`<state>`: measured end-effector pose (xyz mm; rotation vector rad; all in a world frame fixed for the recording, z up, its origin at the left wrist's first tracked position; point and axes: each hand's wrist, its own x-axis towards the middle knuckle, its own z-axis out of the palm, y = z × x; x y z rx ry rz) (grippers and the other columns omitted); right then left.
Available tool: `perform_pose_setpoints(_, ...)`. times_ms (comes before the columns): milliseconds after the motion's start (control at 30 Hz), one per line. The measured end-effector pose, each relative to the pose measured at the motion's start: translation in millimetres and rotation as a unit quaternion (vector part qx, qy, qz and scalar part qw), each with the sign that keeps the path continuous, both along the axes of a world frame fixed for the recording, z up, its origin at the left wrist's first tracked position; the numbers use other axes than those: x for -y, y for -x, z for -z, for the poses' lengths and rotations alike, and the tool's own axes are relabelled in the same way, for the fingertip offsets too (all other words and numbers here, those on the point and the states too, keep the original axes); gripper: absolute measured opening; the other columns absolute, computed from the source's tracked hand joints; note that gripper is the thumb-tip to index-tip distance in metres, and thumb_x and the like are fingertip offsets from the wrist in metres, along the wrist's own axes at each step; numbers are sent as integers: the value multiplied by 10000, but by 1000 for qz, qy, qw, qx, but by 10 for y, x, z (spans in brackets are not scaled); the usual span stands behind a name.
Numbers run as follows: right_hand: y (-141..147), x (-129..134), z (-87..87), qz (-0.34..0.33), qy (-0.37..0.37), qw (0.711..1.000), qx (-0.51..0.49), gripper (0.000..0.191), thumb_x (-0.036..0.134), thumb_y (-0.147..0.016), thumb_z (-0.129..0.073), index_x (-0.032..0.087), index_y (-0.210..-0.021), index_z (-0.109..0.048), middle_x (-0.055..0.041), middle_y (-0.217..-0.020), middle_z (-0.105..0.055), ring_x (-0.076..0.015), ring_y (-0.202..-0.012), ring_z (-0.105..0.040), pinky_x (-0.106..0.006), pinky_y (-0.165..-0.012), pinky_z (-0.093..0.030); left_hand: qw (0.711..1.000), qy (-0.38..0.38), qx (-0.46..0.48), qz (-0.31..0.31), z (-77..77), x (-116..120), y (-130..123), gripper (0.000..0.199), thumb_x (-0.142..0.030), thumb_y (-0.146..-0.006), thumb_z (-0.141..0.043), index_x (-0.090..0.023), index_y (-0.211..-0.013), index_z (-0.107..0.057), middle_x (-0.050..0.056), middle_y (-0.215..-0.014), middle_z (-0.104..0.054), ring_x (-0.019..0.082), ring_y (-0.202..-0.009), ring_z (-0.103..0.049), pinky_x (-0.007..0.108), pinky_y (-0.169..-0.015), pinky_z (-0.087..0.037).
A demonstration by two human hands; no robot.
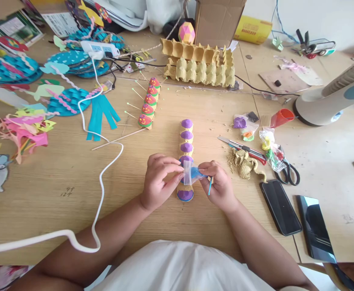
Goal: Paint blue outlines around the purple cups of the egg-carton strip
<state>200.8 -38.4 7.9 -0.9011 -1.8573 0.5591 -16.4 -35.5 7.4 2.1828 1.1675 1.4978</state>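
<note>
A small clear plastic bag with blue clay (pixel 196 173) inside is stretched between my two hands. My left hand (pixel 161 180) pinches its open-looking edge, thumb and forefinger together. My right hand (pixel 217 184) grips the clay end, and a thin blue strip (pixel 210 186) hangs down by its fingers. Beneath the bag lies an egg-carton strip (pixel 186 139) whose bumps are coated in purple clay; its nearest bump has a blue line along the bottom edge. The bag and fingers hide some of its middle bumps.
A painted egg-carton caterpillar (pixel 148 103) stands left of centre with toothpicks beside it. At right lie a utility knife (pixel 243 149), scissors (pixel 289 173), carton scraps (pixel 245 163) and two phones (pixel 281 208). A white cable (pixel 101 182) crosses the left side. Egg cartons (pixel 205 72) sit behind.
</note>
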Motion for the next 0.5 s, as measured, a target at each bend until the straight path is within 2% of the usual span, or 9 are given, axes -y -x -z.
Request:
perform_pose_setpoints(133, -8, -3, 7, -16, 3, 1000, -2, 182, 121, -986, -647, 275, -1038, -565, -34, -956, -734, -193, -849, -701, -365, -756, -503, 1000, -1, 2, 14, 3, 3, 2, 124, -175, -952, -731, -260, -1029, -684, 40, -1056, -732, 217, -1019, -621, 435, -987, -476)
perform_pose_setpoints(333, -6, 6, -14, -61, -5, 998, -5, 131, 162, -1001, -613, 268, -1062, -567, -53, -976, -742, -203, -861, -715, -382, -759, -519, 1000, -2, 7, 18, 19, 11, 13, 37, -234, -972, -721, -268, -976, -709, 40, -1062, -728, 220, -1037, -603, 438, -999, -476)
perform_pose_setpoints(433, 1, 30, -54, -73, 25, 997, -11, 81, 257, -1011, -617, 259, -1079, -575, -65, -978, -730, -215, -885, -702, -390, -775, -528, 1000, -13, 11, 16, 6, 17, 14, 59, -221, -983, -701, -271, -952, -710, 36, -1029, -733, 215, -1018, -601, 431, -980, -488)
perform_pose_setpoints(500, 6, 43, -77, -71, 64, 995, -16, 184, 388, -1016, -640, 249, -1124, -587, -70, -984, -726, -215, -883, -688, -382, -777, -535, 1000, -20, 14, 17, -6, 24, 15, 75, -202, -985, -695, -268, -949, -704, 32, -994, -735, 213, -999, -603, 424, -959, -498)
